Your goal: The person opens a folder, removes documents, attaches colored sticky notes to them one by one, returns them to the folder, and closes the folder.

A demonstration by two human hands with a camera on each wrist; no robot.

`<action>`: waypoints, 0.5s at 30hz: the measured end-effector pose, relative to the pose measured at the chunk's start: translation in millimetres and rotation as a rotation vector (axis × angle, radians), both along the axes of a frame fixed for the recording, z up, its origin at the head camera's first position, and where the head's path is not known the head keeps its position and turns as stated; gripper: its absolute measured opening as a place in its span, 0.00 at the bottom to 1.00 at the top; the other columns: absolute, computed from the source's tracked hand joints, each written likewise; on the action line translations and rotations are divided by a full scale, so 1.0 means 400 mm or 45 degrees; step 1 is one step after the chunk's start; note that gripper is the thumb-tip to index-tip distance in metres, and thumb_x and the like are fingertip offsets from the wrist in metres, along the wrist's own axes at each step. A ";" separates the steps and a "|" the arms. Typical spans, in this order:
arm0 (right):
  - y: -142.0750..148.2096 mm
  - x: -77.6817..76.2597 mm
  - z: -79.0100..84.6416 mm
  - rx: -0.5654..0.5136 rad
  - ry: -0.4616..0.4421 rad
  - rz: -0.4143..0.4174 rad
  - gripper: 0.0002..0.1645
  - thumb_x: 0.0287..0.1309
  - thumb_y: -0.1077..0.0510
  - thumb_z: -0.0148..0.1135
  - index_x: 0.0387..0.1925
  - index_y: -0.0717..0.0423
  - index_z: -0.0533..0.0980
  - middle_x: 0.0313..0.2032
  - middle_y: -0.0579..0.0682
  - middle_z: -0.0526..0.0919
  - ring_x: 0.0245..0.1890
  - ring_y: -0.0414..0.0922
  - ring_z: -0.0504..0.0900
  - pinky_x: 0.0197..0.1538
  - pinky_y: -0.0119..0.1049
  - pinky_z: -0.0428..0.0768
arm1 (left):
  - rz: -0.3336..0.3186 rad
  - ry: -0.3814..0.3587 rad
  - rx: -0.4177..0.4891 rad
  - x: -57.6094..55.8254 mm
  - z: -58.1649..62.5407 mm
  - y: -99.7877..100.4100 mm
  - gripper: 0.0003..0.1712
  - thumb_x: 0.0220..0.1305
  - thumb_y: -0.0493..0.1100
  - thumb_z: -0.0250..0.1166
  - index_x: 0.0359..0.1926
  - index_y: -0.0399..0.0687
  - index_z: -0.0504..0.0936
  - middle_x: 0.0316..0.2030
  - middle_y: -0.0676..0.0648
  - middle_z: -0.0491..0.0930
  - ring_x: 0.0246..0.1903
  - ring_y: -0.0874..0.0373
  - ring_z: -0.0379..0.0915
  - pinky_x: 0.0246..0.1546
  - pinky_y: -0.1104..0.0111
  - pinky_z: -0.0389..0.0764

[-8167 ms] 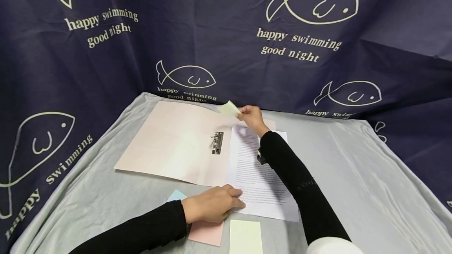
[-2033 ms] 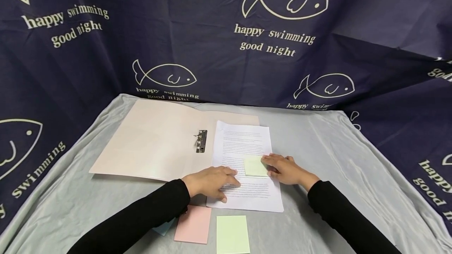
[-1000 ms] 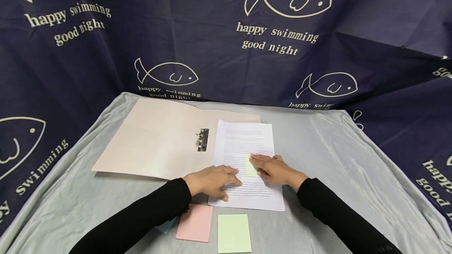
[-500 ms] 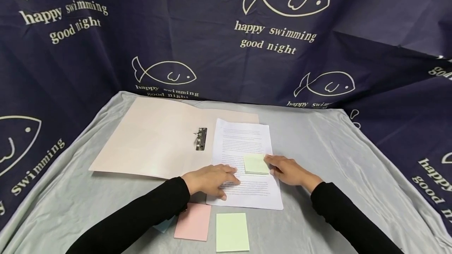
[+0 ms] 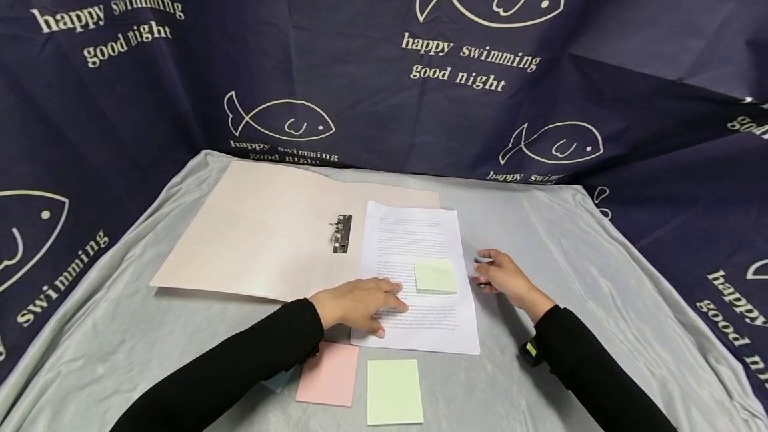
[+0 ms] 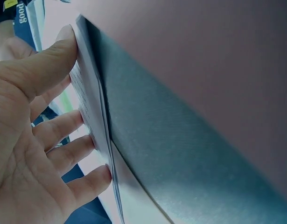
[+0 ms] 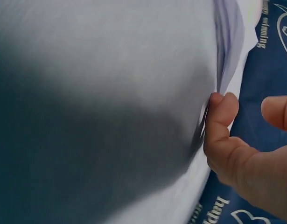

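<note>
A stack of printed sheets point(image 5: 414, 335) lies partly over the right side of an open pale pink folder point(image 5: 252, 232). My left hand point(image 5: 360, 303) rests on the stack's left part, fingers spread; the left wrist view shows its fingertips point(image 6: 73, 151) against the paper. On the text right of that hand lies a pale green sticky note pad point(image 5: 435, 276). My right hand point(image 5: 507, 280) is beside the stack's right edge, off the pad. Seen from the right wrist, its thumb point(image 7: 278, 112) stands apart from the bent fingers point(image 7: 222, 116), which hold nothing visible.
The folder's metal clip point(image 5: 342, 233) sits left of the sheets. Toward me lie a pink sticky pad point(image 5: 327, 379), a larger green pad point(image 5: 395, 392) and a blue one point(image 5: 279, 381), partly under my left sleeve. A dark blue fish-print cloth point(image 5: 384, 52) hangs behind the grey-covered table point(image 5: 540, 219).
The small green pad, held at the far edge earlier, now lies on the sheets. My right hand has slid across it, then let go and moved right. My left hand stays put lately.
</note>
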State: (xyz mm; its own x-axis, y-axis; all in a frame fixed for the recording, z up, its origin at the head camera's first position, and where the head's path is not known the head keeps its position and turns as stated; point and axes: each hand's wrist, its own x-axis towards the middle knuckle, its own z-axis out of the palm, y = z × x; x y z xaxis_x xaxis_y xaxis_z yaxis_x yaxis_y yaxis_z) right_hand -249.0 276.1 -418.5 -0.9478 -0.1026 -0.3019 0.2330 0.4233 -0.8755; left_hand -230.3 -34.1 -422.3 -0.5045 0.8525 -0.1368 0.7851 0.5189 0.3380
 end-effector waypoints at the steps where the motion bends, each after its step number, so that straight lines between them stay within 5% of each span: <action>1: -0.001 -0.002 0.000 -0.026 -0.021 -0.015 0.31 0.66 0.64 0.46 0.64 0.74 0.50 0.34 0.58 0.75 0.34 0.46 0.78 0.34 0.38 0.75 | 0.001 -0.002 0.003 -0.001 0.001 -0.001 0.32 0.51 0.48 0.71 0.59 0.55 0.75 0.64 0.45 0.63 0.65 0.51 0.54 0.62 0.61 0.56; 7: -0.015 -0.017 -0.002 -0.069 -0.130 -0.026 0.26 0.63 0.64 0.46 0.60 0.73 0.57 0.29 0.52 0.76 0.25 0.41 0.74 0.25 0.33 0.64 | 0.011 -0.012 -0.007 -0.001 0.000 -0.002 0.32 0.51 0.49 0.71 0.59 0.57 0.75 0.65 0.46 0.62 0.65 0.52 0.53 0.62 0.62 0.55; 12: -0.030 -0.025 -0.005 -0.041 -0.137 -0.011 0.06 0.62 0.64 0.48 0.34 0.65 0.68 0.21 0.50 0.69 0.17 0.40 0.64 0.19 0.32 0.58 | -0.005 0.007 -0.013 -0.002 -0.001 -0.001 0.32 0.51 0.50 0.71 0.59 0.57 0.75 0.65 0.46 0.63 0.65 0.53 0.53 0.62 0.63 0.54; 15: -0.036 -0.026 -0.007 -0.018 -0.137 0.004 0.08 0.63 0.63 0.48 0.27 0.61 0.66 0.18 0.49 0.64 0.16 0.40 0.60 0.18 0.32 0.57 | -0.001 0.011 -0.017 -0.002 -0.001 0.000 0.32 0.51 0.50 0.71 0.59 0.57 0.75 0.65 0.46 0.63 0.65 0.53 0.53 0.62 0.62 0.55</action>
